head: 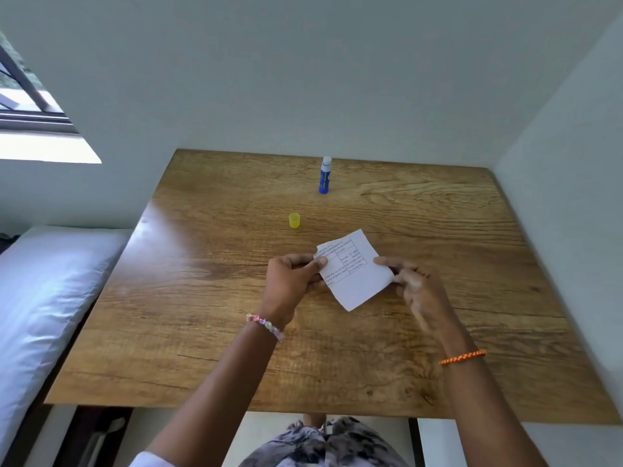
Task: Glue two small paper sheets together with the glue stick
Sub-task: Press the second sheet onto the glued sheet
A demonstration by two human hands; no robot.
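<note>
One printed paper sheet [354, 271] shows, pinched at its edges by both the left hand [293, 281] and right hand [418, 291], long axis running diagonally above the table [202, 332]. One glue stick [325, 175] stands upright, uncapped; one yellow cap [294, 220] sits nearby. The print is too small to read.

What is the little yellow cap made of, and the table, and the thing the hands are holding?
The small yellow cap looks like see-through plastic: light glows through it. The brown table shows wood grain with a soft sheen, maybe a printed wood-look coating. The white printed sheet looks like thin matte paper, bending slightly between both hands.
</note>
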